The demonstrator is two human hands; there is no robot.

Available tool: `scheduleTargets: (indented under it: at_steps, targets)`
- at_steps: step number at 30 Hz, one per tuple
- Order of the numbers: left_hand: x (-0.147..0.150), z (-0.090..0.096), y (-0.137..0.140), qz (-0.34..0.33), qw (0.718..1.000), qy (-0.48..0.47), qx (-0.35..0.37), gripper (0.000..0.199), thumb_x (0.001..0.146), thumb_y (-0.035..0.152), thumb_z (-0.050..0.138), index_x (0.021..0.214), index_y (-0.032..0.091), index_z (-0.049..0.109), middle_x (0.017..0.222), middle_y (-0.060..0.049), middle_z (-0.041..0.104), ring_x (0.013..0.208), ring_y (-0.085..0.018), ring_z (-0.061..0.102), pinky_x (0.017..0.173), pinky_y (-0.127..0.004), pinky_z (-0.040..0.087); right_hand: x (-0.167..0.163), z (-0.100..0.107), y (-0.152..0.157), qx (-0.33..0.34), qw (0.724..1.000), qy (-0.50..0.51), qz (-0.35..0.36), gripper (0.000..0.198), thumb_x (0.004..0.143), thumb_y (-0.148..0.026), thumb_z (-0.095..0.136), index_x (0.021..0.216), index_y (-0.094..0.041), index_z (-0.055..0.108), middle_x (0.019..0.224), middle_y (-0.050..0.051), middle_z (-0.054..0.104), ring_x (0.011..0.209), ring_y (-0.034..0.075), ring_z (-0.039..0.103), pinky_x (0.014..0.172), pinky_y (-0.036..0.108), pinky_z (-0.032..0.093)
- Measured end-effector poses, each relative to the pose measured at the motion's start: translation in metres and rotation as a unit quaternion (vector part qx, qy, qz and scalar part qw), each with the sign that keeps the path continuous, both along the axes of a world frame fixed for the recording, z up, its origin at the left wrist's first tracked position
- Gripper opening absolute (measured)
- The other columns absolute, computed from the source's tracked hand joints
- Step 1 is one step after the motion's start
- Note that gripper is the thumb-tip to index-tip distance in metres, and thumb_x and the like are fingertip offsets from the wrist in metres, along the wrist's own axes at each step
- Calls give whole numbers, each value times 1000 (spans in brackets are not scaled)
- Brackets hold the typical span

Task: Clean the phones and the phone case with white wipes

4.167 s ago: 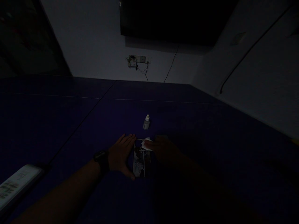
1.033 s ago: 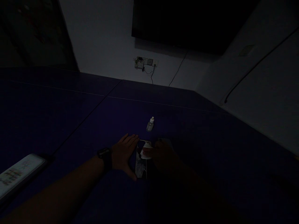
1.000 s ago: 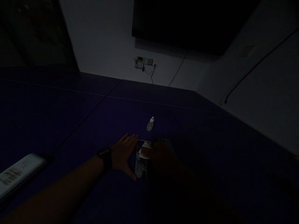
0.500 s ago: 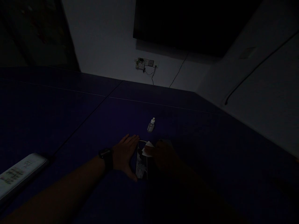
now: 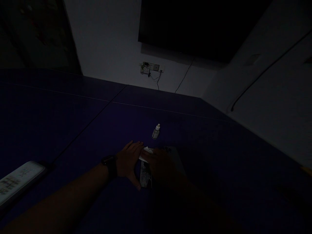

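A flat, book-like item point(image 5: 145, 177) with a dark and grey picture on its face lies on the blue surface. My left hand point(image 5: 127, 161), wearing a black watch point(image 5: 110, 162), rests flat with fingers stretched along the item's left edge. Fingers of my right hand point(image 5: 162, 164) press a folded white tissue point(image 5: 147, 149) onto the item's upper left part, close to my left fingertips. Much of the item is hidden beneath my right hand and in shadow. Just beyond it stands a small clear bottle point(image 5: 155, 133) with a white dropper-like top.
A white box-like object point(image 5: 20, 178) with blurred markings lies at the left. Farther off are a wall with sockets point(image 5: 152, 67) and hanging cables, and a large dark screen point(image 5: 204, 29). A dark seam point(image 5: 90, 123) crosses the blue surface. The room is dim.
My right hand has slid the tissue left across the item, toward my left fingers. More of the item's upper right part now shows. My left hand stays in place.
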State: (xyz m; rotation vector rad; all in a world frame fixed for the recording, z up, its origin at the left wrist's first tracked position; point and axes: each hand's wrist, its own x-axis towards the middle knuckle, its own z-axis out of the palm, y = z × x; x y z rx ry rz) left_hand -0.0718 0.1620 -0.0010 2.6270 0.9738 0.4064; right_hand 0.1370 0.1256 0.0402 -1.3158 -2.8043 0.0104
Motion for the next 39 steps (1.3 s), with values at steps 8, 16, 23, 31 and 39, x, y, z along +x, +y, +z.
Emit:
scheduleTargets:
  at_steps: [8,16,23,31,39]
  targets:
    - [2,2,-1,9,1000,19,-9,150,42,95,67,155,7,24,160,-32,30,148,-48,30,122,-64,10,-4,5,-3,21,999,-11,-29,50,99,-14,41,148,-24,50,140,7,63,102,27,60,88,42,43]
    - [1,2,-1,0,1000,15,-6,148,44,93,69,156,9,22,161,-31,28,148,-49,29,121,-66,11,12,-2,17,70,989,89,-90,53,94,-4,37,141,-16,58,148,9,57,105,23,60,94,38,45]
    - [0,2,0,-4,1000,19,-4,151,44,93,69,159,10,17,162,-30,27,149,-48,26,122,-65,10,9,-14,16,48,996,62,-31,52,97,-6,40,145,-22,54,152,8,53,106,23,57,95,38,43]
    - [0,0,1,2,1000,24,-1,145,44,95,67,155,10,27,161,-30,28,148,-48,29,123,-64,9,20,-6,21,35,997,-8,-74,44,95,-10,48,135,-23,62,148,5,57,102,24,57,89,37,43]
    - [-1,1,-2,7,1000,20,4,145,45,95,65,156,11,25,162,-29,28,149,-47,28,123,-62,9,28,2,13,23,997,-21,-67,38,95,-13,48,126,-20,69,107,9,74,87,23,59,76,34,42]
